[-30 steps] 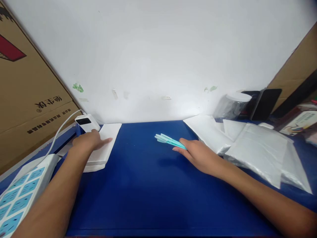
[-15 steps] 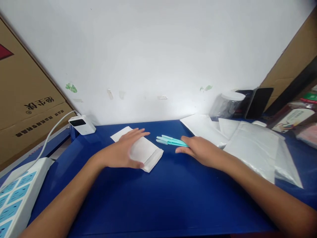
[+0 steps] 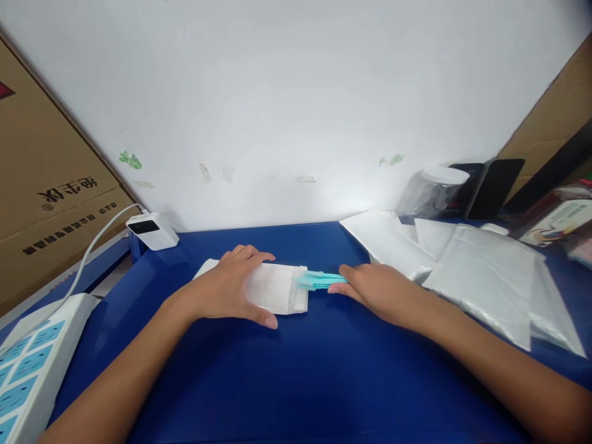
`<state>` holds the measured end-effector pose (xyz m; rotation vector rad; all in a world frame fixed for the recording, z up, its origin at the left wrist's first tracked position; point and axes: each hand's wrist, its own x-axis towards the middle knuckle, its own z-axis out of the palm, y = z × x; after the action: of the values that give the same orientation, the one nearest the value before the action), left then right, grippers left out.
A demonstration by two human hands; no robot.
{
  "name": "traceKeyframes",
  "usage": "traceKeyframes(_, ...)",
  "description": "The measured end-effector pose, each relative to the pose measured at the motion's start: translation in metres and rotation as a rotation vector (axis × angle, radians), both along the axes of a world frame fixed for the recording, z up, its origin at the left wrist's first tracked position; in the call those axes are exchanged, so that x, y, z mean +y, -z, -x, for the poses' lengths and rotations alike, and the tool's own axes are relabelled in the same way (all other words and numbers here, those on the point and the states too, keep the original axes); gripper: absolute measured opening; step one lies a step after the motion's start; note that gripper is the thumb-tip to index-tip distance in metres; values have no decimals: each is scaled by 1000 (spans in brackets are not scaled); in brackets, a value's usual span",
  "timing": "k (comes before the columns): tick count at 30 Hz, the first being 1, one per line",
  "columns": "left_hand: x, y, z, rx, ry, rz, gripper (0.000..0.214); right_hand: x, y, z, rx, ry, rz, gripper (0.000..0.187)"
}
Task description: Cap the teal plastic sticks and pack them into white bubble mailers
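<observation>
A small white envelope [image 3: 271,288] lies on the blue table, its flap end toward the right. Across its left half rests my left hand [image 3: 238,285], fingers and thumb spread around its two long edges. It is open, though I cannot tell how firmly it presses. A bunch of slim turquoise pens [image 3: 321,280] is in my right hand [image 3: 363,283], which is closed around their right ends. Their left tips, blurred by motion, reach over the envelope's flap end; whether they are inside it I cannot tell.
White mailing bags [image 3: 481,271] lie at the right. Behind them stand a clear jar [image 3: 430,191] with a white lid and a black phone [image 3: 494,188]. At the left are a white power bank [image 3: 155,231], a power strip [image 3: 44,364] and a cardboard box [image 3: 55,160].
The envelope has turned to lie nearly level from left to right. My right hand has brought the pens down slightly, so their tips now overlap its flap end.
</observation>
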<state>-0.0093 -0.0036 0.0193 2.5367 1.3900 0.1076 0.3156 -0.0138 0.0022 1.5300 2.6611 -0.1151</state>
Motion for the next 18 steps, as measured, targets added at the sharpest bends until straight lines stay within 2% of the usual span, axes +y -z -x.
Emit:
traceKeyframes(3,2,-3,5,-2,-36,24,98,-1,1,-1,-12,-20,-12,47)
traceKeyframes(8,-1,4,-12,-54,-37,13,76,-4,-3,1,-10,-10,59,50)
traceKeyframes(14,-6,6,-22,-104,-65,96,80,-3,-10,1,7,-7,88,52)
traceKeyframes(16,-5,8,-22,-120,-52,114,84,-2,-11,0,11,13,89,53)
traceKeyframes(18,-5,9,-22,-130,-16,99,79,-2,-12,-2,11,30,89,52)
